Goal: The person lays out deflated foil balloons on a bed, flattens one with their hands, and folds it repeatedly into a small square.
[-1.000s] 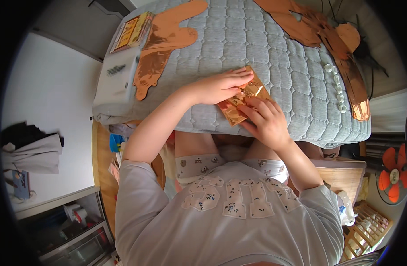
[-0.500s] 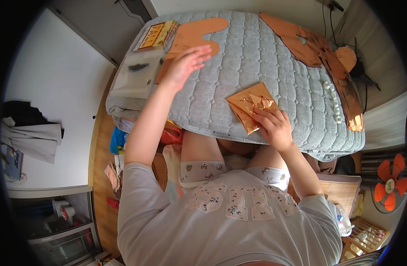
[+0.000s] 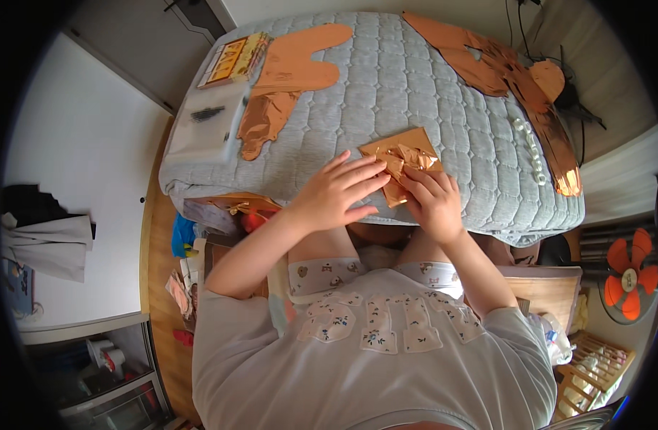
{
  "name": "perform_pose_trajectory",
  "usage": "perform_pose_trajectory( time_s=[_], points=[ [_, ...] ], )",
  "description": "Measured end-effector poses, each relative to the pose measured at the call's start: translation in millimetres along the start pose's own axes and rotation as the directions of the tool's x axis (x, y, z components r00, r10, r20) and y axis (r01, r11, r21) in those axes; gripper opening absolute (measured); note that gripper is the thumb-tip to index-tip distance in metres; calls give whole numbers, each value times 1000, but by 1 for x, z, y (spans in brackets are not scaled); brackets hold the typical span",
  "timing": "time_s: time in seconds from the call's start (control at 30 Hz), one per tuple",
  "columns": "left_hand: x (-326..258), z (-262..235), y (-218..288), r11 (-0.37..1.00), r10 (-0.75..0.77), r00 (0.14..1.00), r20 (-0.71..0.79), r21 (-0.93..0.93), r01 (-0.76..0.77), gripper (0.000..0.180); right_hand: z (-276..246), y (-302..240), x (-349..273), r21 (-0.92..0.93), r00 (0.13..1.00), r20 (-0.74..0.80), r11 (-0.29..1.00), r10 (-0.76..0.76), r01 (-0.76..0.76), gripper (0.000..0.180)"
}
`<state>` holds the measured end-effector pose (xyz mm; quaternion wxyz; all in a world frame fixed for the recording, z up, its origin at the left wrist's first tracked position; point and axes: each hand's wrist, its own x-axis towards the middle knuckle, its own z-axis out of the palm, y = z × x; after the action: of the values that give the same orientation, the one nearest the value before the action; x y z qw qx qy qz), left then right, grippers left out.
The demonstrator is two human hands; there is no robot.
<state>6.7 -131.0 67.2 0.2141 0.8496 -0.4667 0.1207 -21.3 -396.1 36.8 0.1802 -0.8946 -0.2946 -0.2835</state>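
A folded square of copper-coloured foil (image 3: 422, 141), crinkled and shiny in its middle, lies on the near side of the grey quilted mattress (image 3: 375, 79). My right hand (image 3: 438, 206) grips its near right side, fingers together and bent over the foil, thumb hidden. From the left comes my left hand (image 3: 336, 190), fingers stretched and apart, fingertips at the square's left part. A flat, curvy deflated foil balloon (image 3: 289, 64) of the same colour lies farther left, its lower part crumpled.
A boxed item with yellow edges (image 3: 236, 59) and a translucent plastic bag (image 3: 203, 122) lie at the mattress's left. More copper foil (image 3: 479, 68) stretches along the right, beside a white beaded strip (image 3: 531, 152). An orange-bladed fan (image 3: 630, 278) stands at right.
My left hand has come down from over the flat balloon to the folded foil square. My right hand stays on the square. The view has shifted slightly.
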Motion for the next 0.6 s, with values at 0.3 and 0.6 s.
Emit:
perform_pose_trajectory(
  time_s=[0.3,0.6],
  points=[
    [14,32,9,933,-354,858,-372,-195,301,39,17,-43,21,-135,950,-11,941,312,-311,42],
    [-10,45,5,974,-109,992,-63,192,119,55,11,-26,4,-123,978,84,976,190,-179,56]
  ],
)
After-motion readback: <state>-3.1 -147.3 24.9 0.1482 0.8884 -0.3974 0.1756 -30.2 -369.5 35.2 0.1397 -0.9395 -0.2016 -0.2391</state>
